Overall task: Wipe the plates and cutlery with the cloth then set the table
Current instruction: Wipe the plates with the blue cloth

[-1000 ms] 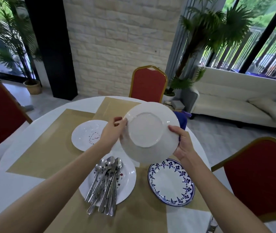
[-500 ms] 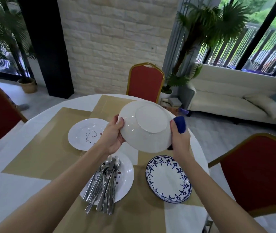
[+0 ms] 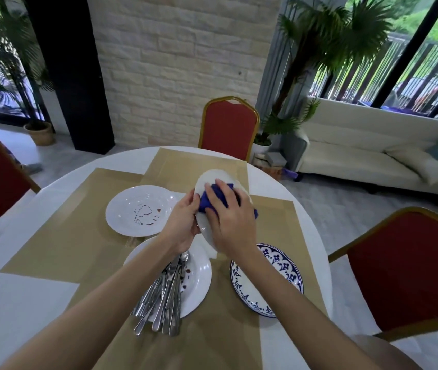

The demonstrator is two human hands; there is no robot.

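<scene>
Head view: one wide look forward and down over a round white surface (image 3: 12, 303) laid with tan mats (image 3: 65, 236)
Left hand (image 3: 183, 222): fingers closed on the left rim of the held plate (image 3: 210, 177), thumb on the side facing the camera
Right hand (image 3: 228, 220): fingers spread and curved over the bunched cloth (image 3: 204, 203), pressing it onto the held plate
Held plate: white, lifted off the surface and tilted, above the mats near the middle, between both hands
Cloth: dark blue, touching the held plate, showing past the right hand on its left and right sides
Stained plate (image 3: 139, 209): white, flat on a mat just left of the left hand, with reddish-brown spots in its middle
Cutlery plate (image 3: 199, 279): white, flat under the left wrist, a few dark red marks on it
Cutlery (image 3: 164, 297): a bundle of silver pieces lying across that plate, handles hanging over its near edge onto the mat; the kinds of piece are hard to tell
Blue plate (image 3: 282, 263): white with a blue pattern round the rim, flat on a mat, partly hidden by the right forearm
Chairs (image 3: 228, 126): red with gold frames, one at the far side, one at each side of the surface
</scene>
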